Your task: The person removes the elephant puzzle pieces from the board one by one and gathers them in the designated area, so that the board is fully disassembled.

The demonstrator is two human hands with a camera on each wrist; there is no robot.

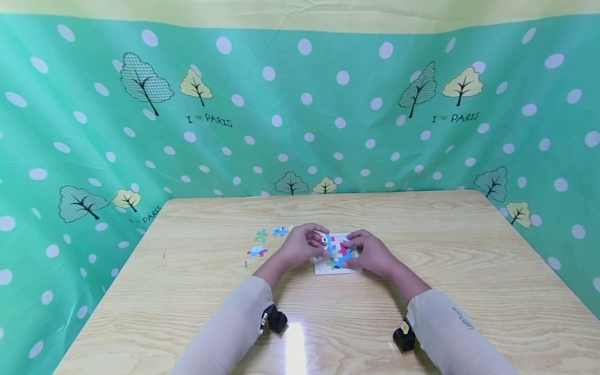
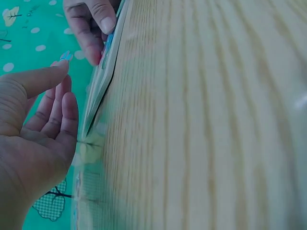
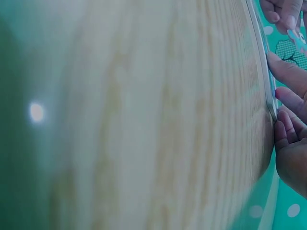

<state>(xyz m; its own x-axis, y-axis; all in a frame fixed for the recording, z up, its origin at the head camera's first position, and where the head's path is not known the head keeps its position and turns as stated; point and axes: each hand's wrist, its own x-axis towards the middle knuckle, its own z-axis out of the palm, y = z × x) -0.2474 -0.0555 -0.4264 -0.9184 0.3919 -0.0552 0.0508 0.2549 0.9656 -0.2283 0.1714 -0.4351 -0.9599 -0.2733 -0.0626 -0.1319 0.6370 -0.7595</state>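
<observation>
Over the puzzle board [image 1: 323, 269], left hand [image 1: 300, 247] pinches a piece [image 3: 298, 42]; right hand [image 1: 373, 254], fingers spread, touches its right edge; one nudge could unseat laid pieces [image 1: 336, 250]!

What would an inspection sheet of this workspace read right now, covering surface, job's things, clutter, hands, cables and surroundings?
Surface: wood-grain table, bright reflection near its front.
Job's things: white puzzle board, partly filled; loose puzzle pieces on the table to its left.
Clutter: tiny item below those pieces, too small to identify.
Left hand: pinches a puzzle piece, off the table.
Right hand: fingers touch the board's right side.
Cables: nothing seen.
Surroundings: green dotted cloth behind and at both sides; black wrist cameras at both cuffs.
</observation>
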